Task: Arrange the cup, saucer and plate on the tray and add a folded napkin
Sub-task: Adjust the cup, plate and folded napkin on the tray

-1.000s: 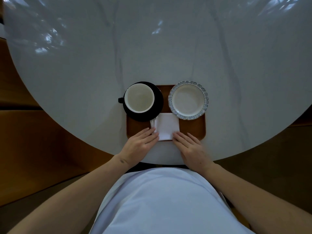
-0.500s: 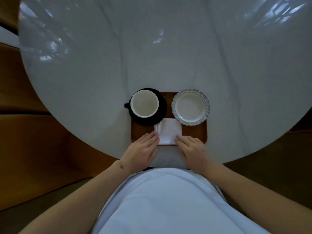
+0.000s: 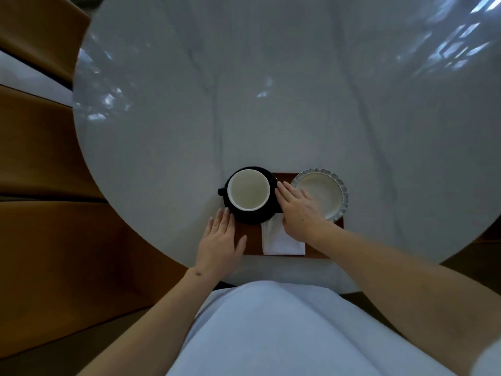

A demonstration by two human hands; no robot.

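Observation:
A brown tray (image 3: 314, 252) lies at the near edge of the round table. On its left end stands a white cup (image 3: 248, 190) with a dark handle, set on a black saucer (image 3: 252, 216) that overhangs the tray. At the right end sits a white plate (image 3: 324, 191) with a beaded rim. A folded white napkin (image 3: 282, 241) lies in the tray's near middle. My left hand (image 3: 221, 244) lies flat, fingers apart, fingertips at the saucer's near-left edge. My right hand (image 3: 296, 207) rests flat between saucer and plate, fingertips touching the saucer's right edge and covering the napkin's far corner.
The white marble table (image 3: 271, 90) stretches far beyond the tray. Brown wooden seating (image 3: 48, 213) curves along the left. My white garment (image 3: 271, 329) fills the bottom of the view, close to the table's near edge.
Both hands left the napkin's near corners and moved forward to the two sides of the saucer. The camera has tilted, so the tray appears lower and the table larger.

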